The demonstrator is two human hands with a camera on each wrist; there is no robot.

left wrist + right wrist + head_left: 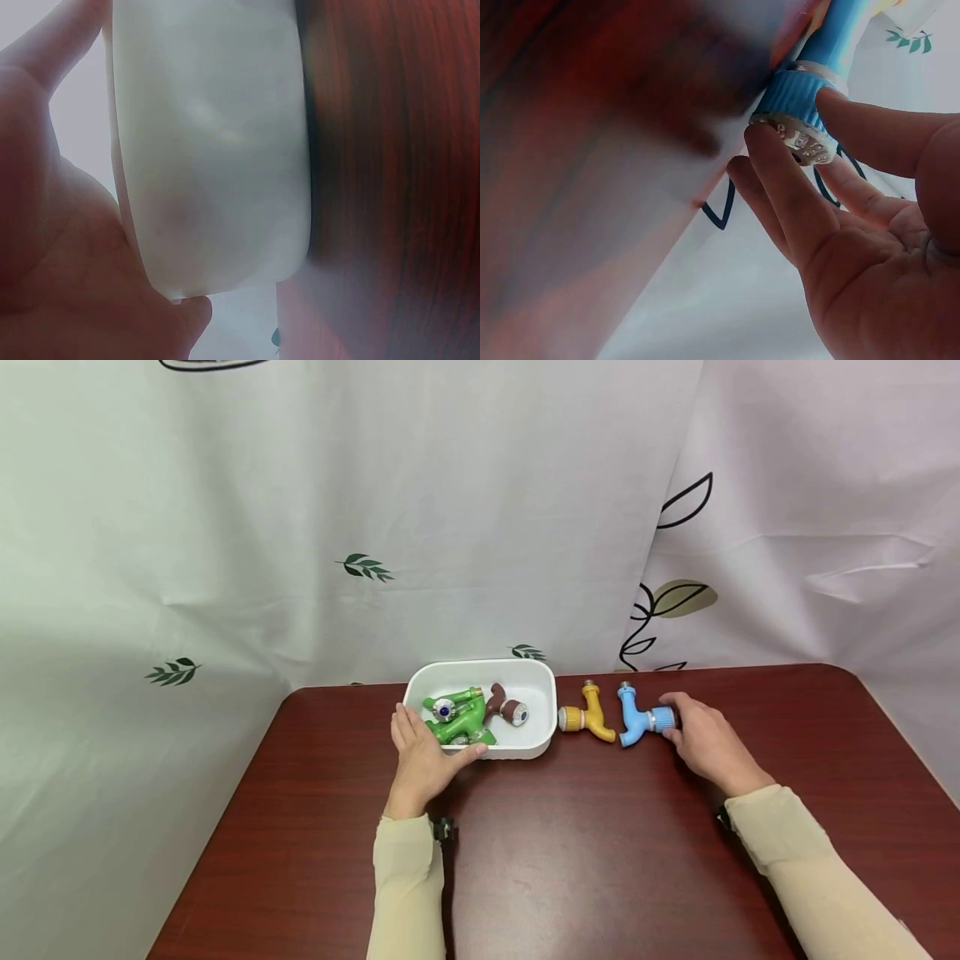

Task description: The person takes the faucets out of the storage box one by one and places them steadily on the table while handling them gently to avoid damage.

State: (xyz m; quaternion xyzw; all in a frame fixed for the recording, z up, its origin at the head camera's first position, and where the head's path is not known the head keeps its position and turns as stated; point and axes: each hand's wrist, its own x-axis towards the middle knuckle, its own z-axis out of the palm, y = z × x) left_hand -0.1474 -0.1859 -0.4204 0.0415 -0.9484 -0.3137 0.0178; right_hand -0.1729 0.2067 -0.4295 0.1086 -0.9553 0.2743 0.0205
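In the head view my right hand [712, 745] is at the blue faucet [636, 718], which lies on the table. The right wrist view shows thumb and fingertips pinching its ribbed blue knob [793, 97]. My left hand [422, 758] rests against the left front corner of a white bin [542, 748], fingers extended along the side and thumb stretched along the front rim. Inside the bin lie green faucets [467, 720] and a dark brown faucet [507, 707]. Between the bin and the blue faucet lies a yellow faucet [592, 717].
The dark red wooden table [570, 852] reaches back to a white curtain [480, 527] printed with leaves. The bin stands near the table's back edge. The yellow faucet's knob is close to the bin's right wall.
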